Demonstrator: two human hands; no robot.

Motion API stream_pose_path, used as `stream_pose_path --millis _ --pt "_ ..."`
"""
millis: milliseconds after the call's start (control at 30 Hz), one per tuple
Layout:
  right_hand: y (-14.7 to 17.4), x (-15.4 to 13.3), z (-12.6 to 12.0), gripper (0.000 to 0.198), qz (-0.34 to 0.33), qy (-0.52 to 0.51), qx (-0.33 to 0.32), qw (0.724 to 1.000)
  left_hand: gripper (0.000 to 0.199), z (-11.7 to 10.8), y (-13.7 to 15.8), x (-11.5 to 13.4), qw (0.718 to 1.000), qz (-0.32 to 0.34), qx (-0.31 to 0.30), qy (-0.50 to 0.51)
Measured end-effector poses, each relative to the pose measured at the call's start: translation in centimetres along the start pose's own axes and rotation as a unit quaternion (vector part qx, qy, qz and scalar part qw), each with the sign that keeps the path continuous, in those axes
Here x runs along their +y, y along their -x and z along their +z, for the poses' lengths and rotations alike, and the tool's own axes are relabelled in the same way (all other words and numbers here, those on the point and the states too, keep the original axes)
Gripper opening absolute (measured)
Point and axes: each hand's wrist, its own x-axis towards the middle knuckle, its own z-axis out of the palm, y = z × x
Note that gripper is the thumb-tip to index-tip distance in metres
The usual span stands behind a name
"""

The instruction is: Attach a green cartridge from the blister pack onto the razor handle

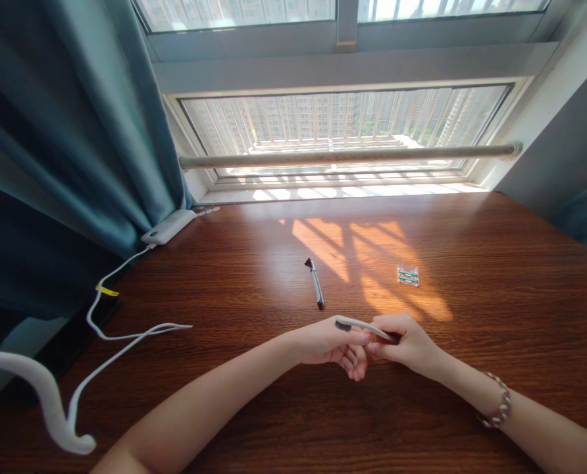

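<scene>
Head view, only cam. Both my hands meet over the near-centre of the wooden desk [495,276], raised just above the top or resting on it – can't tell which.

Left hand [330,345]: fingers curled in, thumb and forefinger pinched on the shaft of a grey razor handle [360,324]. Right hand [405,342]: closed round the other end of the same handle, tail end hidden inside the grip. Beaded bracelet [495,408] on right wrist.

Razor handle: lies roughly level across both hands, dark head end pointing left, past my left thumb. Fitted w/ a blade or not – too small to tell.

Other items on desk:
- Second razor handle [316,284], grey, dark head at far end, lying flat just beyond my hands, well apart from them, angled slightly.
- Blade cartridge pack [408,275], clear w/ green strips, right of the second handle, in the sun patch, apart from both hands.
- White power bank [168,227], far left corner, by the teal curtain [66,131].
- White cable [120,332] runs from the power bank down the left edge of desk, loops toward the cam.

Bkgd: window [343,128] w/ a horizontal rail [347,157] across it, high-rise blocks outside. Sunlight falls in bars on the desk centre-right.
</scene>
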Motion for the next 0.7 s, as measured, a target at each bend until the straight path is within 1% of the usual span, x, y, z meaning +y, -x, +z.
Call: stream_pose_path --millis 100,167,200,267,367,400,467,600,700 --pt "0.0 -0.1 0.1 0.018 0.038 -0.036 -0.006 0.999 0.038 0.0 -0.2 -0.4 1.000 -0.001 -0.007 0.002" --pt "0.0 0.0 0.2 0.020 0.065 -0.056 0.014 0.996 0.042 0.1 -0.4 -0.6 1.000 0.013 -0.009 0.002" --pt "0.0 0.0 0.3 0.021 0.077 -0.065 0.034 0.994 0.041 0.1 -0.5 -0.6 1.000 0.028 0.000 -0.004" --pt "-0.1 0.2 0.4 0.023 0.098 -0.078 0.078 0.989 0.038 0.2 -0.7 -0.7 0.995 0.082 0.046 -0.028" --pt "-0.2 0.3 0.3 0.026 0.118 -0.078 0.128 0.982 0.043 0.6 -0.9 -0.7 0.970 0.187 0.141 -0.063" --pt "-0.2 0.2 0.3 0.026 0.119 -0.074 0.137 0.981 0.044 0.7 -0.9 -0.6 0.961 0.212 0.163 -0.070" --pt "-0.2 0.2 0.3 0.027 0.116 -0.063 0.146 0.980 0.041 1.0 -0.8 -0.6 0.949 0.236 0.192 -0.081" --pt "0.0 0.0 0.5 0.024 0.088 0.001 0.170 0.982 0.036 1.6 -0.6 -0.7 0.934 0.254 0.234 -0.097" --pt "0.0 -0.2 0.8 0.025 0.057 0.056 0.182 0.980 0.032 1.7 -0.7 -0.9 0.925 0.260 0.253 -0.111"
